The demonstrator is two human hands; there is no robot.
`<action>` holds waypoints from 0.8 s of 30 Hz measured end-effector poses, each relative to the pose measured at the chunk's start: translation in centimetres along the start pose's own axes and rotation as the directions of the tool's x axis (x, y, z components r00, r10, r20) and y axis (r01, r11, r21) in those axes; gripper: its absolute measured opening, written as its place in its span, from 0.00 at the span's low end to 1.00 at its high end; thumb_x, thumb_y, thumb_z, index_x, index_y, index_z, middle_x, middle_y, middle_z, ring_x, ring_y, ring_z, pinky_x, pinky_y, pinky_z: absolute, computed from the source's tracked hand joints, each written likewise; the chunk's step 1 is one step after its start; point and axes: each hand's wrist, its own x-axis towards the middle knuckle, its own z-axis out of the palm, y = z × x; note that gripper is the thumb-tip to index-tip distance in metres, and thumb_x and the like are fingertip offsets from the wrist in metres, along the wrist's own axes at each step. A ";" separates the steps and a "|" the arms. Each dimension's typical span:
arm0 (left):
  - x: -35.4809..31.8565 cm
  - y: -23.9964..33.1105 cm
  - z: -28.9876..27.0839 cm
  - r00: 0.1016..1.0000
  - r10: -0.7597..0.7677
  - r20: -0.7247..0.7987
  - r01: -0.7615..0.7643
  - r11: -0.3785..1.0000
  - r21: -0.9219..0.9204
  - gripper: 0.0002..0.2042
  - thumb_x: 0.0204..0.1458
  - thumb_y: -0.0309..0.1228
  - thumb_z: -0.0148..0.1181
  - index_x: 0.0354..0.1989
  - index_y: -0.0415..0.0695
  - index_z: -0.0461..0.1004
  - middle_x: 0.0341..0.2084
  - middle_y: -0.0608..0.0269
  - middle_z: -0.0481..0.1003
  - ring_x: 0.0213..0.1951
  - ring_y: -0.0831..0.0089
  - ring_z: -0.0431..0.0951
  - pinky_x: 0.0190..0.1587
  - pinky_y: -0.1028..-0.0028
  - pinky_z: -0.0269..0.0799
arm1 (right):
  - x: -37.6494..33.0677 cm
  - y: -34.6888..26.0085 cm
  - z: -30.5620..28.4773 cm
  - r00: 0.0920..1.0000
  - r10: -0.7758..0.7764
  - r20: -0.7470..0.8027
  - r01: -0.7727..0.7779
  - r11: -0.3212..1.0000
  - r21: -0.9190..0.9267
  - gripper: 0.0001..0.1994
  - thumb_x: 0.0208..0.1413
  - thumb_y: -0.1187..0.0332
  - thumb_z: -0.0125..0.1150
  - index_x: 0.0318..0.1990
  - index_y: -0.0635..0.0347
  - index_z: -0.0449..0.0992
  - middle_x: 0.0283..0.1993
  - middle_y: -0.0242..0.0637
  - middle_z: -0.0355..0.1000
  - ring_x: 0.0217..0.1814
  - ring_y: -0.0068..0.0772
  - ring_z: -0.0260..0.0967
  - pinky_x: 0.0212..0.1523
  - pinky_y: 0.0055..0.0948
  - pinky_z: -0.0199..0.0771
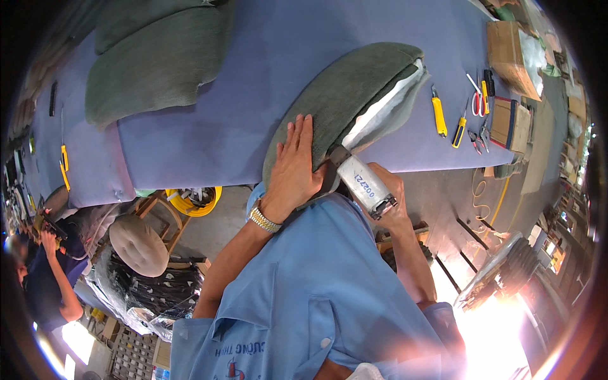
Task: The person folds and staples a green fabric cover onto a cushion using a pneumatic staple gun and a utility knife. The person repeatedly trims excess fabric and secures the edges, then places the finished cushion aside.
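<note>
A dark green upholstered cushion (342, 95) with a curved outline lies at the near edge of the blue-covered table (266, 57). White padding (373, 117) shows along its open right side. My left hand (291, 164) rests flat on the cushion's near left part, fingers stretched out together. In my right hand (394, 196) is a silver-grey staple gun (364, 180), its nose against the near end of the cushion beside the padding. The gun's body partly hides my right fingers, and its exact contact point cannot be seen.
At the right lie a yellow utility knife (439, 114), a yellow screwdriver (459, 132), red-handled scissors (476, 104) and pliers (475, 140), with a cardboard box (505, 57) beyond. More green upholstery (149, 79) lies at far left. Below the table stands a yellow basin (216, 201); a co-worker (47, 285) is at left.
</note>
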 end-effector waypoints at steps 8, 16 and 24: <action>0.1 0.3 -0.6 0.999 -0.024 0.028 0.023 0.999 0.030 0.47 0.53 0.30 0.67 0.79 0.38 0.45 0.78 0.40 0.47 0.78 0.42 0.48 0.73 0.40 0.54 | 1.2 -0.7 -1.2 0.986 0.052 0.155 -0.067 0.993 0.093 0.23 0.45 0.66 0.70 0.49 0.72 0.78 0.37 0.51 0.75 0.34 0.50 0.74 0.37 0.36 0.75; 0.3 0.6 0.2 1.000 -0.022 -0.003 0.022 0.999 0.039 0.49 0.50 0.26 0.69 0.79 0.39 0.45 0.78 0.42 0.48 0.78 0.43 0.49 0.73 0.39 0.54 | 1.2 0.4 -0.8 0.990 0.016 0.139 -0.027 0.997 0.075 0.26 0.38 0.68 0.72 0.49 0.70 0.78 0.39 0.52 0.76 0.35 0.50 0.75 0.38 0.35 0.75; -0.1 0.3 0.1 1.000 0.013 -0.020 -0.012 0.999 0.045 0.50 0.48 0.25 0.69 0.79 0.39 0.45 0.78 0.42 0.48 0.78 0.44 0.49 0.73 0.40 0.55 | -0.1 -0.8 -0.6 0.990 0.057 0.130 -0.067 0.995 0.071 0.26 0.41 0.67 0.72 0.50 0.71 0.78 0.38 0.51 0.77 0.34 0.48 0.76 0.37 0.36 0.76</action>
